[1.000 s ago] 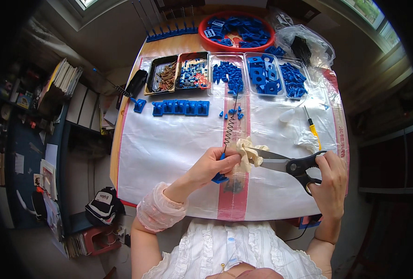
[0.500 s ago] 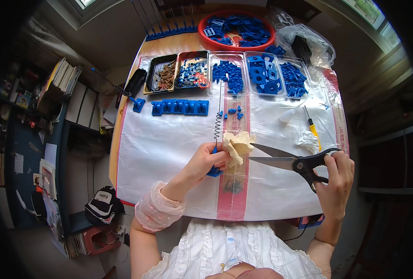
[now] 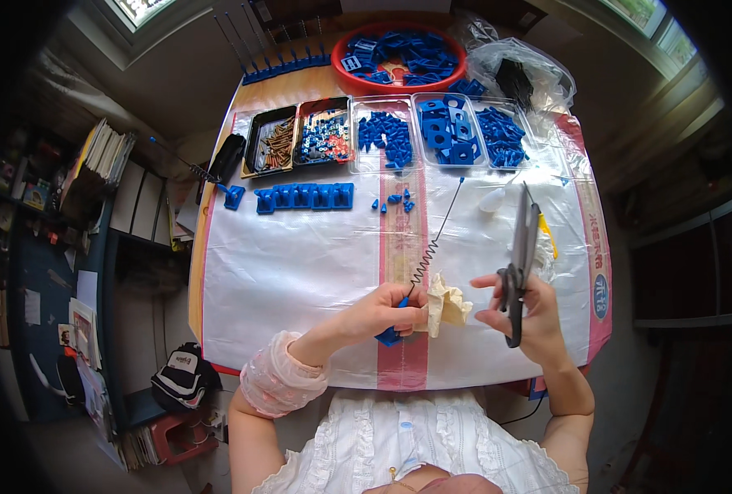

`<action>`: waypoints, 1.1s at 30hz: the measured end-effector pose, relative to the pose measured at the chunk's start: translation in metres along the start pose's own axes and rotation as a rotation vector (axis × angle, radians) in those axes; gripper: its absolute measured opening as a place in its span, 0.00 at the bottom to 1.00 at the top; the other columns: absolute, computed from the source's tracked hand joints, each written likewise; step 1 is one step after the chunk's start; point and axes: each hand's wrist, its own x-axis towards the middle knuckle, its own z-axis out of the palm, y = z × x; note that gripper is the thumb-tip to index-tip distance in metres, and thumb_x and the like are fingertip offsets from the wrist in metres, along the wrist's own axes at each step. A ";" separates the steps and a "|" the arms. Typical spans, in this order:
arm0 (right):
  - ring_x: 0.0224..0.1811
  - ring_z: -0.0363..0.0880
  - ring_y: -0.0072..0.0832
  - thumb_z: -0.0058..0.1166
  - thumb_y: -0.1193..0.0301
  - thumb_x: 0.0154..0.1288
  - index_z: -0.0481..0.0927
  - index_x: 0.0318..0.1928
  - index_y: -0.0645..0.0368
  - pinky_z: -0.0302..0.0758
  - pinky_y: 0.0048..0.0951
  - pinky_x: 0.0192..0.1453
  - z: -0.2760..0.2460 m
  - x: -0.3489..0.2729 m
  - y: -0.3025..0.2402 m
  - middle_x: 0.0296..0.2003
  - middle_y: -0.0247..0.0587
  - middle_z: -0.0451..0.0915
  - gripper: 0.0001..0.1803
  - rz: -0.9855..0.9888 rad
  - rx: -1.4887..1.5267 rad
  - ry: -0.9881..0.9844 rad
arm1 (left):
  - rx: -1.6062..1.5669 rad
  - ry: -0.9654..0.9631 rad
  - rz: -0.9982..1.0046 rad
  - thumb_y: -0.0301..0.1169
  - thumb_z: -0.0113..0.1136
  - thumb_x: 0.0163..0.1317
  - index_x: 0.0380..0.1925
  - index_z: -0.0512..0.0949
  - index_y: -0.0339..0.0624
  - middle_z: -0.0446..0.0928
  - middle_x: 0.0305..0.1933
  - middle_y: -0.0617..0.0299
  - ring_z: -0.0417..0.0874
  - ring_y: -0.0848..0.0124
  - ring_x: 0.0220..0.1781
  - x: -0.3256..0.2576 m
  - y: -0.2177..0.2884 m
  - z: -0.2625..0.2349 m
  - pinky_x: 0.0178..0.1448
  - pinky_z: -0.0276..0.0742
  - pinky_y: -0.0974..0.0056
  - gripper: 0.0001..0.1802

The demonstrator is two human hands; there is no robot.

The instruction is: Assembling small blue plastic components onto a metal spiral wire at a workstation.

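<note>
My left hand (image 3: 374, 314) is closed round a blue plastic holder (image 3: 389, 337), whose flat end shows below the fingers. From the holder rises a thin dark spring wire (image 3: 424, 263), coiled low down and tilted right, with a small blue tip. A crumpled cream cloth or paper (image 3: 448, 306) is pinched in the same hand, by the thumb and fingers. My right hand (image 3: 541, 319) holds black-handled scissors (image 3: 524, 239), blades together and pointing away from me. Its thumb and a finger stretch toward the cream piece without touching it.
Trays along the back hold screws (image 3: 278, 142), small hardware (image 3: 325, 140) and blue parts (image 3: 386, 138). A red basin (image 3: 341, 78) stands behind them. Joined blue bases (image 3: 304, 198) lie left, loose blue tips (image 3: 395, 199) in the middle, and a yellow-handled tool (image 3: 549, 235) lies right, beside crumpled plastic.
The scissors have swung from pointing left with parted blades to pointing away, blades together. The right hand has moved left and down. The left hand has come nearer, tilting the wire to the right.
</note>
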 end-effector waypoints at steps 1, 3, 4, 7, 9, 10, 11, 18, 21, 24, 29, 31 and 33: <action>0.33 0.77 0.14 0.72 0.76 0.52 0.78 0.40 0.59 0.76 0.21 0.43 0.006 0.003 0.005 0.44 0.35 0.85 0.17 0.019 0.039 -0.058 | 0.006 -0.015 0.008 0.31 0.62 0.67 0.38 0.74 0.38 0.71 0.28 0.70 0.69 0.82 0.27 0.001 -0.002 0.000 0.32 0.67 0.73 0.09; 0.33 0.77 0.15 0.73 0.75 0.52 0.80 0.39 0.60 0.75 0.21 0.43 0.021 0.008 0.012 0.38 0.33 0.84 0.16 0.023 0.070 -0.097 | 0.092 0.006 0.030 0.31 0.63 0.67 0.39 0.75 0.38 0.71 0.28 0.71 0.69 0.83 0.27 0.002 0.000 0.005 0.32 0.66 0.74 0.09; 0.33 0.77 0.15 0.73 0.74 0.51 0.80 0.39 0.60 0.75 0.21 0.42 0.026 0.011 0.019 0.36 0.32 0.83 0.16 0.014 0.051 -0.105 | 0.134 0.014 0.044 0.30 0.63 0.67 0.40 0.76 0.38 0.71 0.28 0.71 0.69 0.83 0.27 0.002 0.002 0.007 0.31 0.66 0.74 0.09; 0.34 0.76 0.15 0.72 0.76 0.49 0.80 0.37 0.60 0.73 0.22 0.41 0.024 0.013 0.023 0.31 0.29 0.81 0.16 0.011 0.066 -0.070 | 0.169 0.057 0.029 0.32 0.59 0.69 0.41 0.76 0.37 0.70 0.27 0.70 0.68 0.83 0.26 -0.001 0.004 0.014 0.33 0.66 0.74 0.09; 0.34 0.76 0.16 0.71 0.78 0.46 0.79 0.37 0.59 0.72 0.22 0.43 0.012 0.010 0.022 0.31 0.28 0.80 0.16 -0.043 0.064 -0.001 | 0.057 0.053 0.091 0.34 0.53 0.71 0.40 0.76 0.36 0.70 0.27 0.69 0.68 0.82 0.27 -0.002 0.007 0.010 0.34 0.66 0.74 0.11; 0.36 0.77 0.16 0.71 0.79 0.45 0.79 0.37 0.59 0.73 0.23 0.46 0.005 0.008 0.016 0.32 0.29 0.80 0.18 -0.066 0.031 0.089 | -0.003 0.059 0.123 0.35 0.50 0.73 0.40 0.76 0.36 0.70 0.27 0.68 0.68 0.81 0.27 -0.004 0.008 0.007 0.35 0.66 0.73 0.12; 0.36 0.78 0.16 0.71 0.79 0.45 0.79 0.38 0.59 0.73 0.23 0.47 -0.005 0.006 0.012 0.32 0.29 0.80 0.18 -0.133 0.016 0.203 | -0.093 0.047 0.178 0.36 0.41 0.72 0.41 0.75 0.34 0.73 0.28 0.62 0.69 0.77 0.28 -0.006 0.009 0.003 0.38 0.69 0.69 0.16; 0.39 0.79 0.15 0.62 0.86 0.54 0.77 0.36 0.61 0.74 0.19 0.46 -0.116 0.027 0.001 0.34 0.30 0.81 0.11 -0.208 -0.170 0.665 | -0.228 0.353 0.527 0.40 0.40 0.78 0.50 0.73 0.38 0.72 0.41 0.61 0.72 0.72 0.43 -0.011 0.022 -0.017 0.54 0.71 0.61 0.19; 0.33 0.78 0.13 0.65 0.82 0.57 0.77 0.36 0.62 0.73 0.19 0.36 -0.149 0.062 0.032 0.29 0.30 0.81 0.09 -0.210 -0.225 0.683 | -0.220 0.423 0.556 0.44 0.39 0.79 0.53 0.73 0.39 0.75 0.46 0.60 0.74 0.70 0.51 -0.009 0.025 -0.017 0.60 0.72 0.57 0.21; 0.29 0.77 0.13 0.67 0.79 0.57 0.80 0.38 0.65 0.71 0.19 0.33 -0.170 0.096 0.075 0.27 0.31 0.81 0.10 -0.171 -0.378 0.678 | -0.240 0.421 0.521 0.46 0.38 0.79 0.57 0.71 0.43 0.75 0.52 0.58 0.74 0.66 0.58 -0.009 0.027 -0.018 0.65 0.71 0.51 0.22; 0.29 0.75 0.12 0.70 0.75 0.57 0.82 0.41 0.66 0.70 0.19 0.33 -0.166 0.107 0.082 0.28 0.30 0.81 0.13 -0.085 -0.406 0.640 | -0.197 0.355 0.424 0.46 0.37 0.79 0.61 0.67 0.45 0.76 0.56 0.53 0.75 0.63 0.62 -0.009 0.029 -0.017 0.69 0.72 0.48 0.21; 0.31 0.75 0.12 0.71 0.74 0.56 0.82 0.43 0.66 0.70 0.18 0.35 -0.166 0.105 0.076 0.31 0.30 0.82 0.15 -0.114 -0.334 0.628 | -0.211 0.301 0.397 0.42 0.40 0.79 0.60 0.67 0.44 0.77 0.55 0.54 0.78 0.66 0.58 -0.009 0.027 -0.021 0.65 0.76 0.54 0.19; 0.35 0.76 0.11 0.73 0.73 0.56 0.82 0.46 0.65 0.71 0.15 0.40 -0.166 0.101 0.067 0.38 0.32 0.84 0.19 -0.139 -0.268 0.612 | -0.115 0.348 0.381 0.38 0.41 0.79 0.59 0.67 0.42 0.78 0.53 0.55 0.79 0.69 0.57 -0.007 0.024 -0.022 0.62 0.78 0.58 0.16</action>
